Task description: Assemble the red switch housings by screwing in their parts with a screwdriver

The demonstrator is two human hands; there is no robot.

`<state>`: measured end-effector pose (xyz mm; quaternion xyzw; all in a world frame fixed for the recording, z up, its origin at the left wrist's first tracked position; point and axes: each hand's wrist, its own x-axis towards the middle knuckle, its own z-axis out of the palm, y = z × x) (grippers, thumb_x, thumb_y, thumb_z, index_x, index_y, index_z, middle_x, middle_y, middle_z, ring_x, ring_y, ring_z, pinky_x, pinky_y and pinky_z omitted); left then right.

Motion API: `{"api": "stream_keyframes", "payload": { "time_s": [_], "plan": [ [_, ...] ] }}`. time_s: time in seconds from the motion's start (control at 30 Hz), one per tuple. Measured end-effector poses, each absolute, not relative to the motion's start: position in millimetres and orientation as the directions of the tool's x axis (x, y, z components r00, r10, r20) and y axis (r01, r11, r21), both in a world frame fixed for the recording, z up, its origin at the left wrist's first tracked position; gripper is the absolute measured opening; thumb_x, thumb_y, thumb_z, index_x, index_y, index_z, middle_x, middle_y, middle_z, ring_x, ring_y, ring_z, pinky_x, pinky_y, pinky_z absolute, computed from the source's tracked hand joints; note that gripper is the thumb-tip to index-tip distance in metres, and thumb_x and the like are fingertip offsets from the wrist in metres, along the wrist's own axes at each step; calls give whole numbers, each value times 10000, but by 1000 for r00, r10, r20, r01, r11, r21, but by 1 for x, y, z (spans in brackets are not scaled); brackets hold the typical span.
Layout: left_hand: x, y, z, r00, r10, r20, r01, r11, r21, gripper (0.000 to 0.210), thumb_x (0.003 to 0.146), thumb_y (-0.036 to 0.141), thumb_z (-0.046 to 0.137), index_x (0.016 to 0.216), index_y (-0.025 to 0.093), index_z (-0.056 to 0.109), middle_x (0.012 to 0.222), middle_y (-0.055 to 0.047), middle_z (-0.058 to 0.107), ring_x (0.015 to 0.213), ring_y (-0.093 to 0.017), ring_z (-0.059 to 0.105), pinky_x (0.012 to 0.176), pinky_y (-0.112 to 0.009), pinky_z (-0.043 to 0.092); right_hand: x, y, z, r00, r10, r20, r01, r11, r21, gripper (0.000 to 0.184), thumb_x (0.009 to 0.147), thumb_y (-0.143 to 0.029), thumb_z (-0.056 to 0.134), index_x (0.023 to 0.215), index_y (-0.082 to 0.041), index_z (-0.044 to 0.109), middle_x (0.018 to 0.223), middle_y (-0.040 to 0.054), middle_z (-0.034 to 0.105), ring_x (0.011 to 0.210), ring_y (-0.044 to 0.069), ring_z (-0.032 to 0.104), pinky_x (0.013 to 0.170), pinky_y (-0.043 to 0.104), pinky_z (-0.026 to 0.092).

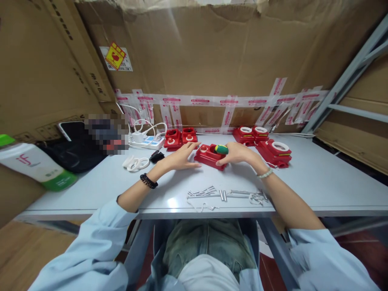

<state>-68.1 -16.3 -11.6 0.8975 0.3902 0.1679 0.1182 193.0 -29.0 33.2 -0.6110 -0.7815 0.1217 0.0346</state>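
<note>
A red housing [209, 157] with a round opening lies on the table between my hands. My left hand [181, 157] is at its left end, thumb and fingers spread apart, with nothing visible in its grasp. At the housing's right end, my right hand [239, 152] is closed around a screwdriver [221, 149] with a green-and-yellow handle. The tool's shaft is hidden, and so are most of the right fingers. The right thumb reaches down to the housing's front edge.
Loose screws [209, 190] and metal pins [222, 195] lie near the front edge. More red housings [274, 152] stand back right, others [188, 135] back left. White rings [136, 163], a power strip [148, 141] and a bottle [36, 165] are leftward. Cardboard [212, 52] walls the back.
</note>
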Motion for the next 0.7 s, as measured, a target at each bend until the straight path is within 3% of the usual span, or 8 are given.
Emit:
{"api": "stream_keyframes", "payload": {
  "time_s": [0.1, 0.33, 0.53, 0.7],
  "plan": [
    [-70, -16, -10, 624, 762, 173, 707, -645, 289, 843, 835, 587, 602, 1500, 171, 294, 1520, -210, 390, 1380, -363, 429, 1099, -511, 394, 193, -23, 33, -89, 996, -23, 987, 85, -139, 496, 607, -619, 731, 757, -152, 657, 763, 138, 683, 703, 268, 630, 588, 346, 399],
    [-69, -22, -5, 623, 778, 83, 753, -625, 205, 778, 835, 559, 586, 1462, 158, 361, 1442, -204, 468, 1292, -378, 491, 1026, -514, 426, 162, 20, 27, 41, 996, 84, 984, -26, -175, 707, 683, -674, 700, 1039, -64, 691, 1064, 272, 707, 1040, 366, 675, 797, 379, 488],
    [-70, -23, -7, 616, 785, 66, 765, -617, 185, 768, 843, 558, 581, 1466, 171, 352, 1425, -195, 480, 1276, -377, 495, 1001, -503, 431, 128, 54, 26, 25, 997, 78, 967, -4, -255, 837, 730, -776, 606, 1122, -40, 664, 1180, 296, 671, 1155, 379, 637, 867, 387, 479],
    [-71, -20, -11, 628, 774, 81, 752, -630, 192, 759, 843, 573, 578, 1455, 177, 367, 1402, -202, 493, 1254, -384, 505, 983, -503, 439, 125, 57, 27, -26, 997, 75, 951, 48, -306, 816, 768, -825, 499, 1068, -90, 687, 1079, 227, 726, 1068, 340, 678, 814, 352, 479]
  ]
}}
